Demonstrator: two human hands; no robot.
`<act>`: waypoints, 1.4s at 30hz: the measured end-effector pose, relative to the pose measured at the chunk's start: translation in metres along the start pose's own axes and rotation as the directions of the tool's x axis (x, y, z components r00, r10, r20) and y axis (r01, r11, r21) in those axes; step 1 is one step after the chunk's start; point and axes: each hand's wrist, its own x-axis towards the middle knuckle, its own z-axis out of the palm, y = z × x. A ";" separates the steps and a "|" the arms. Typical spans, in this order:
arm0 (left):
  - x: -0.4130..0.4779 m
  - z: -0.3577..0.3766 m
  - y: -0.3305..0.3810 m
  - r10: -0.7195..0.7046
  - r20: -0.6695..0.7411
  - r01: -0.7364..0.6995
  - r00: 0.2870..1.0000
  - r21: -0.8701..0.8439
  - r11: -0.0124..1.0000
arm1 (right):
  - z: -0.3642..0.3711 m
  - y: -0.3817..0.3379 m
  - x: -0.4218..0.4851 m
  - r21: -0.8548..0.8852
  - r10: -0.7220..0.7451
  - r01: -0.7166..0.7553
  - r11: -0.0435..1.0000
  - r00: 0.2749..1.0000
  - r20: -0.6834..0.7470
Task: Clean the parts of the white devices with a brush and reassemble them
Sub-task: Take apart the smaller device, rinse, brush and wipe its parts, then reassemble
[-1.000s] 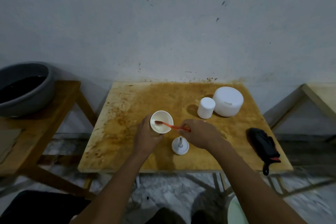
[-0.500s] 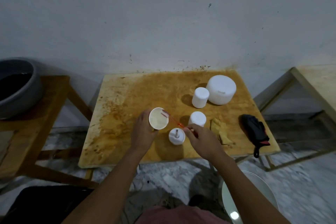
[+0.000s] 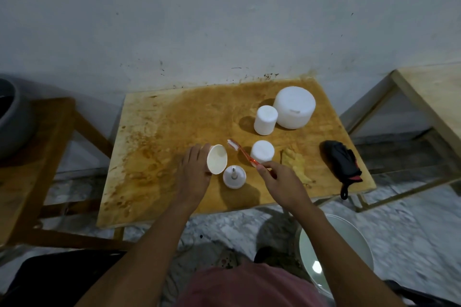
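Cream cup [image 3: 217, 159] tilted, hollow inside rightward.

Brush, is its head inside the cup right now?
No, the brush head sits outside the cup, just right of its rim, held by the right hand.

The tub [image 3: 294, 107] stands at the back right of the surface [image 3: 174, 132], the cylinder [image 3: 265, 119] just beside it to the front left. Before the cylinder sits the cap [image 3: 262, 151]. Right of the cap lies the cloth [image 3: 295, 164], then the glove [image 3: 340, 161] near the edge. The base [image 3: 234, 176] stands at the front between the left hand [image 3: 194, 174] and right hand [image 3: 279, 179]. The cup [image 3: 217, 162] is just left of the base, and the brush [image 3: 243, 153] is between cup and cap. A bowl [image 3: 334, 252] sits on the floor, right.
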 end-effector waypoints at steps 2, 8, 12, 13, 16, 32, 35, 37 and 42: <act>-0.001 0.000 0.004 0.012 0.010 -0.012 1.000 0.034 0.999 | -0.001 0.003 0.000 -0.010 0.011 -0.011 1.000 1.000 0.004; -0.001 0.002 0.012 0.038 0.002 -0.038 0.999 0.156 0.987 | -0.006 0.005 -0.005 -0.023 0.034 -0.034 0.999 0.999 0.009; -0.002 0.004 0.015 0.064 0.007 -0.064 0.998 0.189 0.980 | -0.007 0.006 -0.006 -0.034 0.052 -0.051 0.998 0.999 0.012; -0.002 0.004 0.016 0.070 0.010 -0.071 0.997 0.198 0.978 | -0.007 0.006 -0.006 -0.037 0.054 -0.054 0.998 0.998 0.014; -0.004 0.004 0.019 0.079 0.010 -0.079 0.997 0.224 0.971 | -0.008 0.006 -0.006 -0.034 0.057 -0.056 0.998 0.998 0.019; -0.004 0.009 0.019 0.145 -0.069 -0.121 0.987 0.269 0.955 | -0.012 0.007 -0.004 -0.026 0.064 -0.063 0.998 0.998 0.021; -0.004 0.009 0.020 0.148 -0.075 -0.124 0.986 0.267 0.956 | -0.012 0.007 -0.004 -0.032 0.065 -0.064 0.997 0.998 0.025; -0.003 0.009 0.020 0.149 -0.078 -0.125 0.986 0.255 0.959 | -0.012 0.007 -0.003 -0.028 0.067 -0.066 0.997 0.997 0.029; -0.002 0.010 0.019 0.125 -0.086 -0.104 0.988 0.213 0.972 | -0.012 0.009 -0.004 -0.030 0.068 -0.067 0.997 0.997 0.035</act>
